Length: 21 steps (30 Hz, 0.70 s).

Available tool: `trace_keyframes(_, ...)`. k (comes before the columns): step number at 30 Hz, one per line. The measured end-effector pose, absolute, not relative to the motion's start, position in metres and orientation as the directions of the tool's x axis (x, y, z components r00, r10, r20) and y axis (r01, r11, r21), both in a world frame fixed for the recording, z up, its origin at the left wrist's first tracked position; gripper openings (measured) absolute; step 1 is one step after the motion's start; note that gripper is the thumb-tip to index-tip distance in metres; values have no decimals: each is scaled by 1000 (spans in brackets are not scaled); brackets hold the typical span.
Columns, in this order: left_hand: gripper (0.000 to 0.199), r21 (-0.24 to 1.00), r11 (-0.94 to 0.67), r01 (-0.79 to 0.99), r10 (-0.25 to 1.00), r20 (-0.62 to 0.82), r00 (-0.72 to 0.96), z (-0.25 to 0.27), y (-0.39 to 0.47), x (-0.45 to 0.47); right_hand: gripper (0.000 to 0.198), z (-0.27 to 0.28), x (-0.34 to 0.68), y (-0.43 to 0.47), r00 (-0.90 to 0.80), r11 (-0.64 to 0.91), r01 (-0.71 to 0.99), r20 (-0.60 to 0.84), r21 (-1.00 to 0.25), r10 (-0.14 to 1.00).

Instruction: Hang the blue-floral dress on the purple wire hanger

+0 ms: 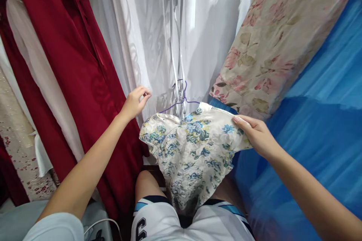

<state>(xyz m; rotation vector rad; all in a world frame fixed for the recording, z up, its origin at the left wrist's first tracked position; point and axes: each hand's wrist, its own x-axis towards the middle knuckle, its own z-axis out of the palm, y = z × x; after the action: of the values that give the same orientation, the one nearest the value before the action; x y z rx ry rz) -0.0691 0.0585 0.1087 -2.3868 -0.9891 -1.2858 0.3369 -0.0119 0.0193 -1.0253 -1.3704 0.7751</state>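
Note:
A white blouse (188,152) with blue and green flowers hangs from a purple hanger (184,98) in front of me. My right hand (258,133) pinches the blouse's right-side shoulder edge between thumb and fingers, pulling it out sideways. My left hand (135,102) is raised just above and left of the other shoulder, apart from the fabric. Its fingers are curled in toward the thumb, and I see nothing between them. The hanger's left arm shows bare above the neckline; its right arm runs under the cloth.
Dark red garments (76,64) hang at the left, and a white curtain (210,34) hangs behind. To the right are a pink-flowered cloth (260,49) and a blue cloth (319,120). A metal stand (175,26) rises behind the hanger. A white cable (106,220) lies lower left.

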Motion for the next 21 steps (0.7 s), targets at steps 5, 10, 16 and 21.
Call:
trace_keyframes(5, 19, 133, -801, 584, 561, 506, 655, 106, 65, -43, 39, 34, 339, -22, 39, 429, 185, 443, -884, 896)
trace_keyframes(10, 27, 17, -711, 703, 625, 473, 621, 64, 70, -42, 40, 32, 339, -24, 0, 400, 174, 406, -900, 914)
trace_keyframes(16, 20, -73, -590, 804, 652, 544, 528, 59, 78, -48, 42, 30, 340, -25, -30, 392, 209, 395, -896, 918)
trace_keyframes(21, 17, -21, -634, 773, 517, 732, 444, 88, 71, -19, 41, 37, 337, -29, -33, 386, 179, 387, -905, 922)
